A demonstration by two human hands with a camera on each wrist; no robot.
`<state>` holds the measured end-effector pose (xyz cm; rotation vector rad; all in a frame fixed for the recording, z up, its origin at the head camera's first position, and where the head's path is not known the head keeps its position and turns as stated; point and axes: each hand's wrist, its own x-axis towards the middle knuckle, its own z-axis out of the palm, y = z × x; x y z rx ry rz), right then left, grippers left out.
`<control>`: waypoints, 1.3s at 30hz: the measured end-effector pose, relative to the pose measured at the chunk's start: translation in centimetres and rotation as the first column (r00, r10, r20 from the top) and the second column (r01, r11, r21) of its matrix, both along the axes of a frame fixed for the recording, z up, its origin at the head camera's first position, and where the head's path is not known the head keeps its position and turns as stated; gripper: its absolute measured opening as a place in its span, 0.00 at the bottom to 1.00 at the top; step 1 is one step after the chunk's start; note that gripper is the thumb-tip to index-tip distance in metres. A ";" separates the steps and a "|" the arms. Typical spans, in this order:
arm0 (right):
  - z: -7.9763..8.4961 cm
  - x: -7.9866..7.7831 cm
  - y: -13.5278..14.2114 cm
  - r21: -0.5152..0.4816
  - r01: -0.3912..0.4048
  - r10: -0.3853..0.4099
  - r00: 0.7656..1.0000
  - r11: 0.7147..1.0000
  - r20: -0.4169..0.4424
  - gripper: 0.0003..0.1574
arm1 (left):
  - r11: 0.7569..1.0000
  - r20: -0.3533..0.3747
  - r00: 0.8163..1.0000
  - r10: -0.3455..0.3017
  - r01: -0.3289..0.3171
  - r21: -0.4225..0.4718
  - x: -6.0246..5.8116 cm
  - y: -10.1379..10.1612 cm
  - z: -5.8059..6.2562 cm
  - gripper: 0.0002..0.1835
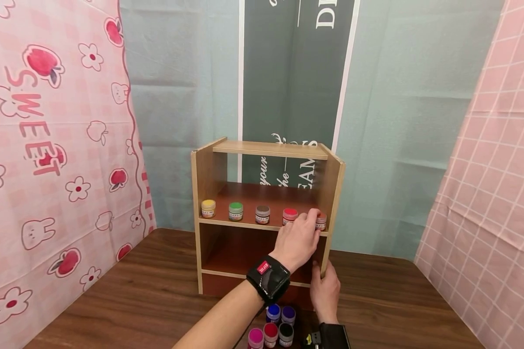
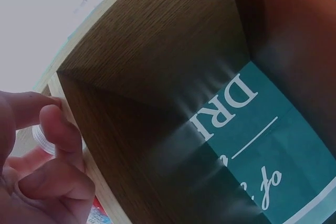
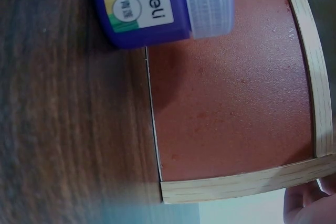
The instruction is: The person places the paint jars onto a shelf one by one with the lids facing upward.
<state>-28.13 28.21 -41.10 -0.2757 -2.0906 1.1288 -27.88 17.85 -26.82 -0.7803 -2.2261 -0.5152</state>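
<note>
My left hand [image 1: 298,237] reaches to the right end of the middle shelf. Its curled fingers hold an orange-red paint jar [image 1: 320,222], mostly covered by the hand; the left wrist view shows part of its clear ribbed lid [image 2: 43,139]. To the left, yellow [image 1: 208,209], green [image 1: 236,212], brown [image 1: 263,214] and red [image 1: 290,216] paint jars stand spaced along the shelf's front edge. My right hand [image 1: 325,291] grips the right side panel of the small wooden shelf unit [image 1: 268,149], low down; fingers [image 3: 307,203] show beyond the panel in the right wrist view.
In front of the unit several paint jars stand on the dark wooden table [image 1: 135,295]: blue [image 1: 272,314], purple [image 1: 288,316], magenta [image 1: 255,338], red [image 1: 270,334] and black [image 1: 286,334]. Pink cloths hang at both sides, with a teal cloth [image 1: 401,145] behind.
</note>
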 end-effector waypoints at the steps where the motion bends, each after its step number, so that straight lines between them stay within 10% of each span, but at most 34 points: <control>1: 0.0 0.0 0.0 0.000 0.000 0.000 1.000 1.000 0.000 0.21 | 1.000 -0.004 1.000 0.000 0.000 0.001 0.0 0.0 0.0 0.19; 39: 0.0 -0.1 0.0 0.006 0.020 -0.020 1.000 1.000 0.007 0.19 | 1.000 -0.016 1.000 0.011 -0.010 0.024 -0.1 0.2 -0.3 0.18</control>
